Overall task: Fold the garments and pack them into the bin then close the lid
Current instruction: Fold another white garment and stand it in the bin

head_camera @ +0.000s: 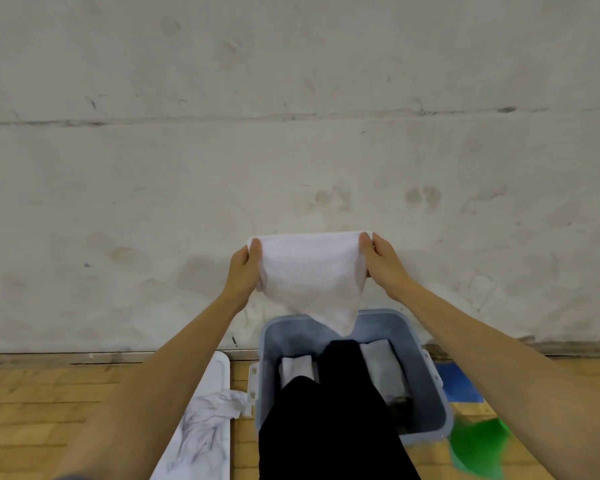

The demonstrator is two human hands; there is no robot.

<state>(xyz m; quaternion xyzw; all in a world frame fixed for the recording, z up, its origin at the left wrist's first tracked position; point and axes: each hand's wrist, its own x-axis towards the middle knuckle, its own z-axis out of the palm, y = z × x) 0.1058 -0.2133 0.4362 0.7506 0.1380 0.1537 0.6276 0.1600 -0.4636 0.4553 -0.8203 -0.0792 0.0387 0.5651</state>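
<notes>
Both arms reach forward at chest height: I see the left hand (245, 268) and right hand (383, 259) each pinching a top corner of the white garment (310, 275). It hangs between the grips, lower tip over the open grey bin (430, 386).

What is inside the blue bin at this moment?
In the blue bin lie two folded grey garments, one left and one right. A black garment drapes over the middle and near rim, hiding whatever lies beneath it. The white garment hangs above.
</notes>
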